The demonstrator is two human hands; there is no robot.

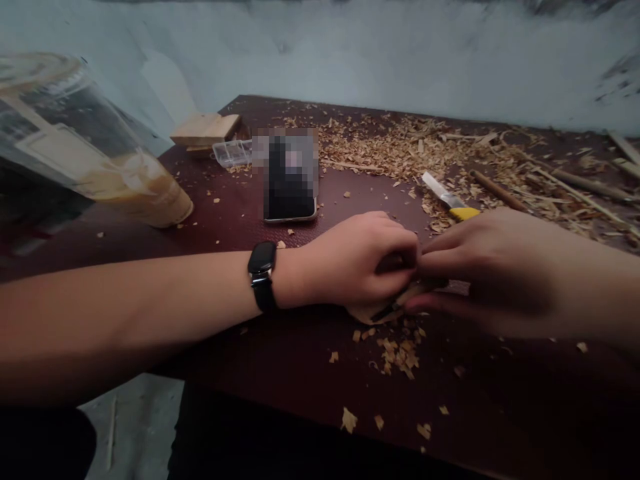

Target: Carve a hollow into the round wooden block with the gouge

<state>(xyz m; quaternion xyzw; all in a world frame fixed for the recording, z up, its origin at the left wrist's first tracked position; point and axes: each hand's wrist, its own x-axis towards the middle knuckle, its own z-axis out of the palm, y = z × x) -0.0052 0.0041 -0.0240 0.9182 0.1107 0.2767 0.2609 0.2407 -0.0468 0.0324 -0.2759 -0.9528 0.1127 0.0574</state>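
Note:
My left hand (357, 260), with a black watch on its wrist, is closed round a small pale piece of wood (373, 311) resting on the dark red table (280, 347). My right hand (493, 267) meets it from the right, fingers pinched on a small dark tool (395, 308) whose tip lies against the wood. Most of the tool and the wood are hidden by both hands. Fresh wood chips (400, 353) lie just below the hands.
A phone (290, 177) lies flat behind my left hand. A yellow-handled knife (447, 197) and a thin brown stick (497, 191) lie among heaped shavings (450, 153) at the back right. A wood block (205, 130), a clear plastic box (231, 153) and a plastic cup (100, 153) are at left.

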